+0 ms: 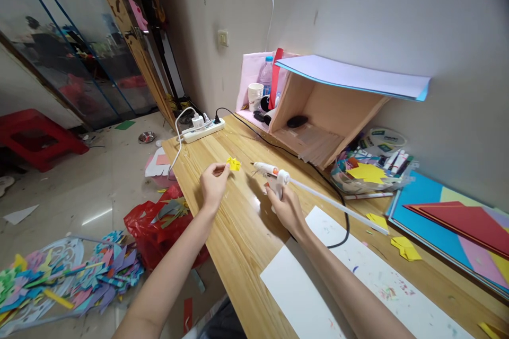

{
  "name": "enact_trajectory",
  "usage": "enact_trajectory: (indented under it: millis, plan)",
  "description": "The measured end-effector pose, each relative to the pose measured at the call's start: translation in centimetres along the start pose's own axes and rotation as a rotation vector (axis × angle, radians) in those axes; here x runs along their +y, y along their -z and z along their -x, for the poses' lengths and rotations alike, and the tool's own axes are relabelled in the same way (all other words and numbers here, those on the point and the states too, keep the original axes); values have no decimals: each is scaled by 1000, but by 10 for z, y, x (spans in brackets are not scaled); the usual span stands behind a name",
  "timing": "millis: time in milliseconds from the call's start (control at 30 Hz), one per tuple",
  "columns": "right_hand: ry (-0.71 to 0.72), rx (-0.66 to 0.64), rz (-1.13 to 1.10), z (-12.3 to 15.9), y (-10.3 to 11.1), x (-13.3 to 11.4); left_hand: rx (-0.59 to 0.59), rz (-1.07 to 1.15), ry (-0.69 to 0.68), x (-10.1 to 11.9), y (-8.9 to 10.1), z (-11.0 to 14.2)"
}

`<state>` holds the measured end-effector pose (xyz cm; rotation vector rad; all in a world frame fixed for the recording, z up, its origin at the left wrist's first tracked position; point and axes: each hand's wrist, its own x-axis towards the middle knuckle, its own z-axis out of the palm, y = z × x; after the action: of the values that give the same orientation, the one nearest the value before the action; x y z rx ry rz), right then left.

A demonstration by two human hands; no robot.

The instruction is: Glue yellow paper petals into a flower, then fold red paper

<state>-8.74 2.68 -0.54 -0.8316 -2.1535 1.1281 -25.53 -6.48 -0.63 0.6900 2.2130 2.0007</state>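
Note:
Pinched between the fingers of my left hand [215, 183] is a small folded yellow paper piece [234, 164], above the wooden table [238, 217]. My right hand [284, 204] grips the handle of a white hot glue gun [269, 169], its dark nozzle pointing left toward the paper with a gap between them. A long white glue stick [338, 204] sticks out of the gun's back. The black cord [347, 222] loops behind my right wrist. Beneath my right forearm lies a white sheet [302, 286] with coloured marks.
A power strip [204, 131] sits at the table's far left corner. Toward the wall stand a cardboard box [330, 111] and a clear tub [374, 183] of markers. Coloured paper [449, 238] and folded yellow pieces [405, 248] lie right. A red bag [147, 233] is on the floor.

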Motion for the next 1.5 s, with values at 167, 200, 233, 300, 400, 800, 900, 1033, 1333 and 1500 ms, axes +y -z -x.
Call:
enact_trajectory:
  millis: [167,200,233,300,400,800,900,1033,1333,1500]
  plan:
    - [70,91,202,-48,2,16,-63,162,120,-10,-3,-5]
    - [79,91,227,-57,1,18,-74,190,148,-11,-3,-6]
    - [86,77,241,-65,0,20,-87,211,173,-13,-4,-6]
    - [76,39,256,-74,-2,22,-113,245,214,-13,-5,-6]
    - [51,-19,266,-72,-2,23,-148,275,254,-9,-6,-5]
    - [119,89,-8,2,-1,-8,-413,316,351,11,-4,3]
    - [-48,-75,-342,3,-8,-10,-536,315,359,14,-4,6]
    - [-200,-114,-721,-3,-14,1,-704,284,345,15,-4,10]
    - [-292,-111,-689,-3,-10,2,-750,248,296,18,-7,12]
    - [-272,-97,-631,0,-10,-5,-760,217,285,16,-7,11]
